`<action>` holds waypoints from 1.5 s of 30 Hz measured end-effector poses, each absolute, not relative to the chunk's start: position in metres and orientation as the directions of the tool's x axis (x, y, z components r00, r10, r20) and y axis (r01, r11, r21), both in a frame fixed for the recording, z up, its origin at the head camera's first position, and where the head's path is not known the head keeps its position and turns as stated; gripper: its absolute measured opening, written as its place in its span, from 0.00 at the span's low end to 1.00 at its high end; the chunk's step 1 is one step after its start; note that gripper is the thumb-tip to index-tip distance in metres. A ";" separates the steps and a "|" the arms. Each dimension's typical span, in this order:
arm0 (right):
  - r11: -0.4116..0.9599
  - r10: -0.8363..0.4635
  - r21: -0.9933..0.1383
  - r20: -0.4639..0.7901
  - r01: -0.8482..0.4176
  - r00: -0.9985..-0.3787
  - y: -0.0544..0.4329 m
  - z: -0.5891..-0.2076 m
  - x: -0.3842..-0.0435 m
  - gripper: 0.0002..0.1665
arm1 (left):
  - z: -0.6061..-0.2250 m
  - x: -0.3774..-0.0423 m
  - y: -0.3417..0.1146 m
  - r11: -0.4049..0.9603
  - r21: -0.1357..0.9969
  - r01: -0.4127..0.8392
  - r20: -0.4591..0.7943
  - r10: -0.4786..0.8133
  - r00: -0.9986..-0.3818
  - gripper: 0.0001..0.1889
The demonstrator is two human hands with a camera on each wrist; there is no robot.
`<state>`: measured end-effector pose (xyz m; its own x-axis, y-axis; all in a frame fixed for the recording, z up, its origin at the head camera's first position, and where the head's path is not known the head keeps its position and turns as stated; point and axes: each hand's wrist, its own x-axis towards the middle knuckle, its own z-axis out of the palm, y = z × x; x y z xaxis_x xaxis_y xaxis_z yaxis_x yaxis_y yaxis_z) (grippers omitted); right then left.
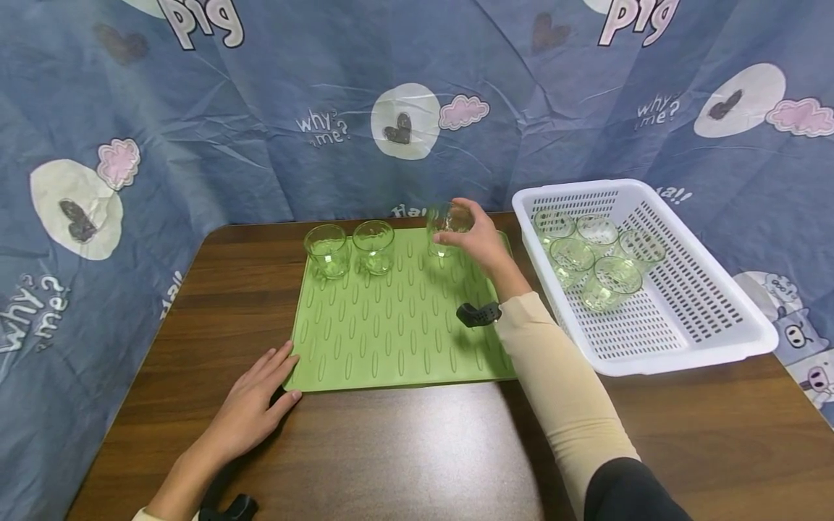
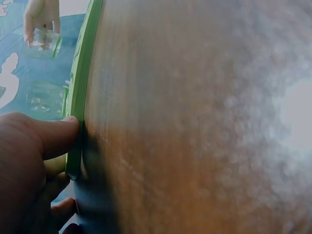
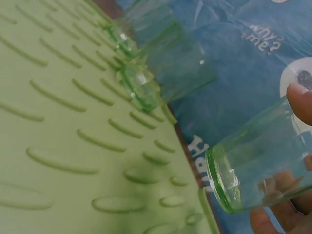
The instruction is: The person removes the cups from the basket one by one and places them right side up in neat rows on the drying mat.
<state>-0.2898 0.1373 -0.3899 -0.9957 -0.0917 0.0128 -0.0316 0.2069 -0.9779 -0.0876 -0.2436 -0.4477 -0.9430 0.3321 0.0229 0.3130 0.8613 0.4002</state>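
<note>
My right hand (image 1: 478,237) grips a clear greenish drinking glass (image 1: 445,221) by its sides, upright over the back right part of a green ridged mat (image 1: 391,318). In the right wrist view that glass (image 3: 258,165) has its base raised above the mat. Two similar glasses, one at the back left corner (image 1: 328,250) and one beside it (image 1: 374,246), stand upright on the mat. My left hand (image 1: 250,405) lies with extended fingers at the mat's front left corner, its thumb touching the mat's edge (image 2: 80,92) in the left wrist view.
A white perforated plastic basket (image 1: 717,354) stands to the right of the mat, with several more glasses (image 1: 611,282) in its left part. The wooden table (image 1: 391,449) runs up to a blue printed cloth (image 1: 274,108) behind it.
</note>
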 end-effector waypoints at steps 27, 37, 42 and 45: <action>0.219 -0.191 -0.975 -0.020 -0.023 -0.981 0.133 -0.418 -0.294 0.52 | -0.447 -0.088 -0.243 0.860 0.413 0.301 0.004 0.329 -0.944 0.32; 0.206 -0.201 -0.978 -0.013 -0.029 -0.979 0.124 -0.418 -0.295 0.50 | -0.447 -0.087 -0.243 0.862 0.410 0.298 0.003 0.326 -0.945 0.32; 0.207 -0.218 -0.977 0.013 -0.059 -0.976 0.118 -0.418 -0.298 0.51 | -0.447 -0.088 -0.243 0.862 0.411 0.297 0.002 0.325 -0.946 0.32; 0.216 -0.226 -0.974 0.013 -0.063 -0.974 0.115 -0.419 -0.299 0.52 | -0.447 -0.088 -0.243 0.861 0.412 0.298 0.008 0.323 -0.946 0.31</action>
